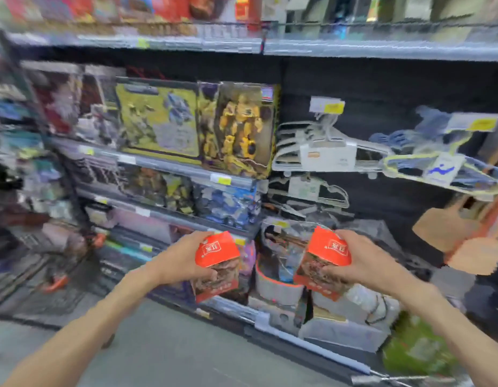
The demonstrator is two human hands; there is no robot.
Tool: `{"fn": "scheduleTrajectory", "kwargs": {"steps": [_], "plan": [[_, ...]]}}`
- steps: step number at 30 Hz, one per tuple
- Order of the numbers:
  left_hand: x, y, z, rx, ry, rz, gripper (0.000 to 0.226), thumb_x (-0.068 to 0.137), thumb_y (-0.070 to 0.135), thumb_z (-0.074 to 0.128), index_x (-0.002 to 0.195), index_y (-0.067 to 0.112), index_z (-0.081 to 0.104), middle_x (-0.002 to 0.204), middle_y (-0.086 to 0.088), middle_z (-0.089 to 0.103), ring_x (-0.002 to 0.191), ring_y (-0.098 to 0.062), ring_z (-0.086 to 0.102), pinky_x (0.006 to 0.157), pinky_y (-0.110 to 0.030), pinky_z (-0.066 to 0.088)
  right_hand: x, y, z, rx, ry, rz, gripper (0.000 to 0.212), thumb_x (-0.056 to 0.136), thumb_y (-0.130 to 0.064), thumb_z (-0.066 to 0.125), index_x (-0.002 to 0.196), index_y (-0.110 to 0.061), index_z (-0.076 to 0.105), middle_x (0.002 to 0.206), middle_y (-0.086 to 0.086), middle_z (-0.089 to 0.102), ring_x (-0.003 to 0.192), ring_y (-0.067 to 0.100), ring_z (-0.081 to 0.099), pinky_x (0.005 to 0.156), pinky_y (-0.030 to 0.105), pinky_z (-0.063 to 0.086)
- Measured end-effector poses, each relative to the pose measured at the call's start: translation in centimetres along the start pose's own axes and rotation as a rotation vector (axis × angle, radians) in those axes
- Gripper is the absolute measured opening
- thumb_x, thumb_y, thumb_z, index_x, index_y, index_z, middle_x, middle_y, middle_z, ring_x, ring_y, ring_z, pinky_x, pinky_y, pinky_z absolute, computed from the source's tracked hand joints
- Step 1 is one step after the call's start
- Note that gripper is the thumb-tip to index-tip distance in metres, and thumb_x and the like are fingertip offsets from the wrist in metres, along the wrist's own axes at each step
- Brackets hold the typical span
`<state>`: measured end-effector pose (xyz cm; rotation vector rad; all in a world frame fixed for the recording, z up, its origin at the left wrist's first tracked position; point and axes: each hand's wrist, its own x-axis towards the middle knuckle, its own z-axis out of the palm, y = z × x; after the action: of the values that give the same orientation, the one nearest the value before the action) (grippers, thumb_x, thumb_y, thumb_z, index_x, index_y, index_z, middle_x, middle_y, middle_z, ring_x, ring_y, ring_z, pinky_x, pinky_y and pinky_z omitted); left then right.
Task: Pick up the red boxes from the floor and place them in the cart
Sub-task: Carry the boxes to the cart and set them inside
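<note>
I hold two red boxes up in front of a store shelf. My left hand [178,258] grips one red box [217,265] from its left side. My right hand [362,261] grips the other red box [323,261] from its right side. Both boxes have a red top with a white label and a dark food picture below, and both tilt slightly. They are about chest height and a little apart from each other. A metal cart rim [387,377] shows at the bottom right edge; most of the cart is out of view.
Shelves [164,166] with boxed toys, one a yellow robot [239,129], fill the view ahead. Clothes hangers [326,152] hang at the right. Another cart with orange wheels [55,283] stands at the left. Grey floor [164,344] lies below my arms. The picture is blurred.
</note>
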<state>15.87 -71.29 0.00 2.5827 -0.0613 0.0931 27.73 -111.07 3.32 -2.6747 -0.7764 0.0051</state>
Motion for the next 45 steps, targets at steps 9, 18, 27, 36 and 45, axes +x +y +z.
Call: {"fn": "scheduleTrajectory", "kwargs": {"steps": [9, 18, 27, 36, 45], "plan": [[-16.6, -21.0, -15.8, 0.128, 0.192, -0.393, 0.097, 0.07, 0.042, 0.084, 0.148, 0.014, 0.034, 0.138, -0.003, 0.047, 0.126, -0.019, 0.046, 0.096, -0.018, 0.031, 17.0, -29.2, 11.4, 0.058, -0.198, -0.363, 0.081, 0.064, -0.067, 0.082, 0.128, -0.031, 0.047, 0.108, -0.008, 0.063, 0.094, 0.012, 0.063, 0.085, 0.036, 0.054], [-25.7, -36.1, -24.4, 0.123, 0.352, -0.714, 0.106, 0.06, 0.06, 0.074, 0.147, 0.016, 0.033, 0.137, -0.003, 0.048, 0.12, -0.018, 0.047, 0.099, -0.026, 0.037, 31.1, -53.3, 22.7, 0.114, -0.342, -0.717, 0.073, 0.06, -0.072, 0.077, 0.116, -0.033, 0.051, 0.097, -0.008, 0.065, 0.082, 0.009, 0.065, 0.076, 0.038, 0.057], [-29.5, -49.4, -33.4, 0.076, 0.538, -0.912, 0.098, 0.063, 0.058, 0.079, 0.144, 0.024, 0.037, 0.133, 0.003, 0.052, 0.118, -0.015, 0.051, 0.101, -0.035, 0.043, 44.6, -75.5, 31.8, 0.134, -0.506, -0.975, 0.064, 0.067, -0.066, 0.08, 0.112, -0.033, 0.049, 0.09, -0.002, 0.064, 0.065, 0.012, 0.067, 0.058, 0.038, 0.058], [-33.3, -63.9, -41.1, 0.113, 0.638, -0.981, 0.087, 0.068, 0.051, 0.083, 0.139, 0.022, 0.042, 0.125, 0.006, 0.053, 0.109, -0.01, 0.053, 0.085, -0.017, 0.041, 52.9, -93.4, 41.3, 0.097, -0.444, -1.089, 0.076, 0.06, -0.079, 0.073, 0.114, -0.033, 0.045, 0.1, -0.012, 0.059, 0.084, 0.008, 0.062, 0.077, 0.04, 0.058], [-31.2, -83.1, -52.0, 0.169, 0.435, -0.819, 0.099, 0.065, 0.061, 0.076, 0.147, 0.021, 0.036, 0.138, 0.002, 0.052, 0.118, -0.012, 0.051, 0.098, -0.024, 0.04, 60.6, -105.0, 47.7, 0.085, -0.405, -0.919, 0.089, 0.062, -0.079, 0.073, 0.132, -0.035, 0.04, 0.11, -0.012, 0.055, 0.097, 0.012, 0.057, 0.084, 0.038, 0.054]]}}
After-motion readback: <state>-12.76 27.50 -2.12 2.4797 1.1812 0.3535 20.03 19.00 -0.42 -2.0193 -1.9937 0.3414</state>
